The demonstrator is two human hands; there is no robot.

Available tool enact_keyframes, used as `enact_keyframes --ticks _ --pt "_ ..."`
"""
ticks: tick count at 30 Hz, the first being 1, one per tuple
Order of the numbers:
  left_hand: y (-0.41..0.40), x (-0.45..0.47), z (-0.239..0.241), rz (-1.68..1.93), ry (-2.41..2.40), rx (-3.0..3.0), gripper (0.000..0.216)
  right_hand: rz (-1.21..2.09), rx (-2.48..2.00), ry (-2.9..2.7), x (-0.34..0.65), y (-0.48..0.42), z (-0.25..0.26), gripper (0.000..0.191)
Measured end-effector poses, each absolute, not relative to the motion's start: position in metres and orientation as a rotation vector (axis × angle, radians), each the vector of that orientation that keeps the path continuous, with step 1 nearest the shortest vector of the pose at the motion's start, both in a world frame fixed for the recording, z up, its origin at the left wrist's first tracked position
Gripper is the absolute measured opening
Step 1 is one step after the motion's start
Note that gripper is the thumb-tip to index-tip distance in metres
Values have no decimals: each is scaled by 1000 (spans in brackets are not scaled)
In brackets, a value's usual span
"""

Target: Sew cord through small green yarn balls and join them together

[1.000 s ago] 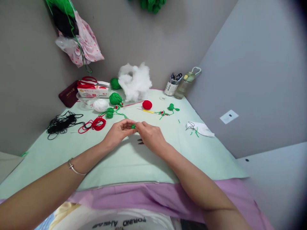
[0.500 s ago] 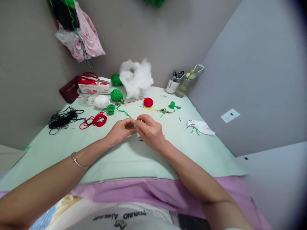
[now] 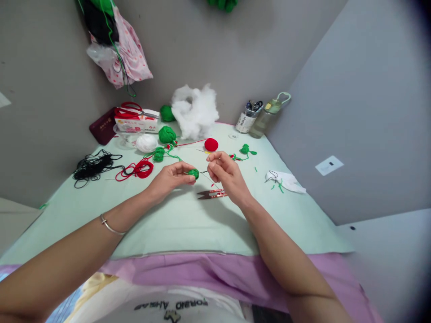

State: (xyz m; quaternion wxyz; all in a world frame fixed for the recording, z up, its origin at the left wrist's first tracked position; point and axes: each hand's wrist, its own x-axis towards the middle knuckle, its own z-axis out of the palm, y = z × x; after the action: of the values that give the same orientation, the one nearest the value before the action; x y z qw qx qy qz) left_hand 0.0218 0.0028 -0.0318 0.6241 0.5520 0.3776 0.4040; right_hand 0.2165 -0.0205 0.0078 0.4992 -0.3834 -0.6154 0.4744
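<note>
The left hand [image 3: 170, 178] pinches a small green ball [image 3: 193, 173] at its fingertips. Just beside the ball, the right hand [image 3: 226, 174] is pinched closed on something too fine to tell.

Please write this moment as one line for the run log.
left hand: pinches green knitted piece | right hand: pinches thin strand from it | thread snips: on mat beneath

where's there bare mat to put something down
Bare: the near mat between the snips and purple edge; also the left strip below the black thread. Crowded: the far end from red thread to stuffing, and by the white cloth.
</note>
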Motion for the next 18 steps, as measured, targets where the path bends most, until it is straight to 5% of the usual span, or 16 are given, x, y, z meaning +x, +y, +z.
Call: enact_keyframes --ticks 11,18 --pt "7 16 -34 1022 815 1221 35 99 -1104 -1916 220 -20 -10 21" --pt "10 14 -36 1078 846 1250 36 -22 -1114 -2154 221 -23 -11 24"
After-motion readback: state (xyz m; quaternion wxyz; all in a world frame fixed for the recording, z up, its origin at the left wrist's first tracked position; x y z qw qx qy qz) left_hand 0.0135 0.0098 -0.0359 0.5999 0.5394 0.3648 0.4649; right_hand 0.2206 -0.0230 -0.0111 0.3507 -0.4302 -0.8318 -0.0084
